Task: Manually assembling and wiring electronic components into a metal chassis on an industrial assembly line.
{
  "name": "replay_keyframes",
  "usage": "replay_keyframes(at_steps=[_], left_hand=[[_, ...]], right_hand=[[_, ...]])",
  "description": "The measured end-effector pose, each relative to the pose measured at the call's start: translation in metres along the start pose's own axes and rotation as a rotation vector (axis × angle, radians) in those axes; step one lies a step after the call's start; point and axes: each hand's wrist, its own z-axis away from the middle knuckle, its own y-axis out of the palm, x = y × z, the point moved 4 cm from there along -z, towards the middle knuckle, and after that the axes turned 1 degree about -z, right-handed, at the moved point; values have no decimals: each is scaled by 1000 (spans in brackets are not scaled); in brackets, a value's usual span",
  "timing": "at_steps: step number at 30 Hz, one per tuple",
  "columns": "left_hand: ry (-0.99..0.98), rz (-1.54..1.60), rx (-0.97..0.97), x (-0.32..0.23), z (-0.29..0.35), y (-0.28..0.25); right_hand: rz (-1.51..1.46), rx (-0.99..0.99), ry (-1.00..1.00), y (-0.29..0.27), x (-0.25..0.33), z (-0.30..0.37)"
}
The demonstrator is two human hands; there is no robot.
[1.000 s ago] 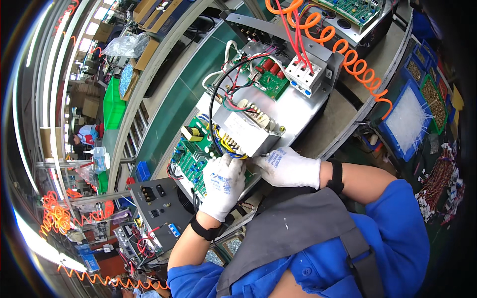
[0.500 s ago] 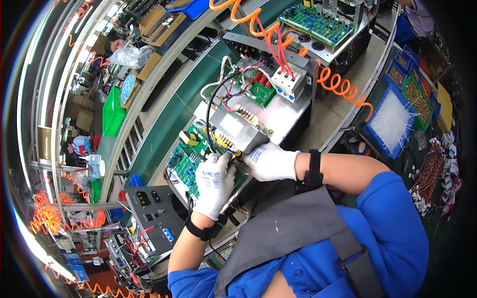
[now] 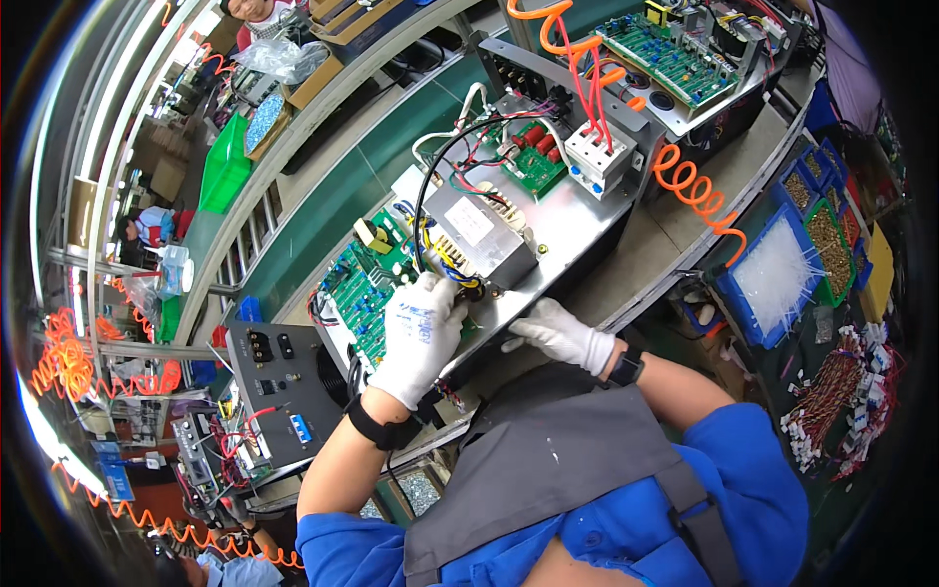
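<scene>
An opened metal chassis [image 3: 572, 249] lies before me, carrying a grey transformer [image 3: 481, 235] and a long green circuit board [image 3: 357, 293]. My left hand [image 3: 423, 328], in a white glove, has its fingers pinched on yellow and blue wires [image 3: 452, 266] at the transformer's near-left side; the fingertips are partly hidden. A black cable [image 3: 421, 210] arcs up from the same spot. Apart from the transformer, my right hand [image 3: 562, 336], also gloved, is by the chassis's near edge with its fingers stretched out and nothing visible in them.
Behind the transformer are a small green board [image 3: 538, 166] and a white breaker block [image 3: 599, 161] with red wires. An orange coiled hose [image 3: 685, 186] hangs at right. Bins with clear tubing [image 3: 773, 269] and wire harnesses [image 3: 846, 396] lie far right. A grey panel unit [image 3: 279, 391] stands left.
My right hand has left the transformer and moved down and right to the chassis's near edge, its fingers stretching out. My left hand stays at the wires. The view has shifted.
</scene>
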Motion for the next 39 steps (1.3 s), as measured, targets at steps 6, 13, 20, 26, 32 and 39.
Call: replay_keyframes(at_steps=[6, 13, 20, 26, 32, 39], left_hand=[[-3, 19, 24, -2, 0, -3], [-35, 21, 74, -6, 8, -6], [-96, 116, 16, -5, 20, -8], [-219, 32, 22, -13, 16, -14], [-328, 21, 55, -11, 23, -18], [-348, 38, 3, -13, 23, -14]], right_hand=[[272, -85, -469, 17, -6, -29], [775, -427, -597, 19, -15, -31], [1140, -389, -767, 14, 4, -36], [717, -315, -497, -8, 16, -31], [182, -60, 301, -12, -10, -30], [163, -60, 162, 7, -10, -36]])
